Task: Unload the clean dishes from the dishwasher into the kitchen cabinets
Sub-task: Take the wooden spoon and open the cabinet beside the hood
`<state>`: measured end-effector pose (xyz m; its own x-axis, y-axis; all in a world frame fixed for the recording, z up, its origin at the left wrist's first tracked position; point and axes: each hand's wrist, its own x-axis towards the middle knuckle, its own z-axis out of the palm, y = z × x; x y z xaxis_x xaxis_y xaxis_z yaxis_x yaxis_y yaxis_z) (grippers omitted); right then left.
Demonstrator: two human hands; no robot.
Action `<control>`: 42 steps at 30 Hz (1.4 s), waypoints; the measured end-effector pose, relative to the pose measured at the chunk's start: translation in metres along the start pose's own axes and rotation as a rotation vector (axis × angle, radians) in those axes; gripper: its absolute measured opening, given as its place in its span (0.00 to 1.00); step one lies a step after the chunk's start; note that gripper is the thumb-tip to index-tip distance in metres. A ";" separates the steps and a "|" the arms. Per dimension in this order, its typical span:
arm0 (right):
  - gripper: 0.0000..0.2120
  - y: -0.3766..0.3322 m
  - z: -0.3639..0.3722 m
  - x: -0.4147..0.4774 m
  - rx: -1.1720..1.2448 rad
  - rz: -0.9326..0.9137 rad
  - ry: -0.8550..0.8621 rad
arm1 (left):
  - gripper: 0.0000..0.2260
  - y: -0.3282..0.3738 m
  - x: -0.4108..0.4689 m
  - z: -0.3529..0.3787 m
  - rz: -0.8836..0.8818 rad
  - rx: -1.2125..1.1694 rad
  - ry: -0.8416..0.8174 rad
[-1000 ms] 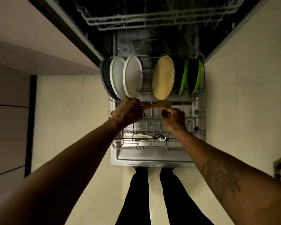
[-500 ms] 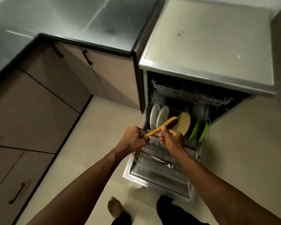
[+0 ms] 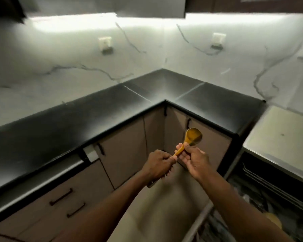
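Note:
A yellow wooden spoon is held upright-tilted in front of the corner base cabinets, bowl up. My right hand holds its handle between thumb and fingers just below the bowl. My left hand grips the lower end of the handle with curled fingers. The open dishwasher lies at the lower right, its racks blurred and partly cut off by the frame edge.
A black L-shaped countertop wraps the corner, with beige base cabinets and drawers with dark handles below. A marble backsplash with two sockets rises behind. A pale top surface sits over the dishwasher.
The view swung up from the dishwasher rack to the corner counter. Both hands lifted the spoon away from the rack and hold it higher, bowl pointing up.

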<state>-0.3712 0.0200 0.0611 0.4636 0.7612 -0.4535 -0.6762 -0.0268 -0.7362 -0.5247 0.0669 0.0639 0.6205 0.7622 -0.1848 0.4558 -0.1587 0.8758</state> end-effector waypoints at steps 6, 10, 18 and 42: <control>0.10 -0.011 0.153 0.001 -0.092 -0.104 -0.229 | 0.06 0.015 -0.025 -0.135 0.091 -0.024 0.231; 0.14 -0.017 0.234 0.005 -0.125 -0.171 -0.341 | 0.13 0.025 -0.027 -0.198 0.154 0.016 0.421; 0.19 -0.050 0.376 0.041 -0.158 -0.305 -0.512 | 0.08 0.045 0.025 -0.316 0.176 0.153 0.757; 0.16 -0.128 0.676 0.207 -0.343 -0.585 -0.867 | 0.10 0.114 0.219 -0.592 0.308 0.159 1.091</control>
<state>-0.5753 0.6185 0.4013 0.0104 0.9081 0.4187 -0.2261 0.4100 -0.8836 -0.7145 0.5878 0.3875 -0.1293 0.8036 0.5810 0.5042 -0.4513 0.7363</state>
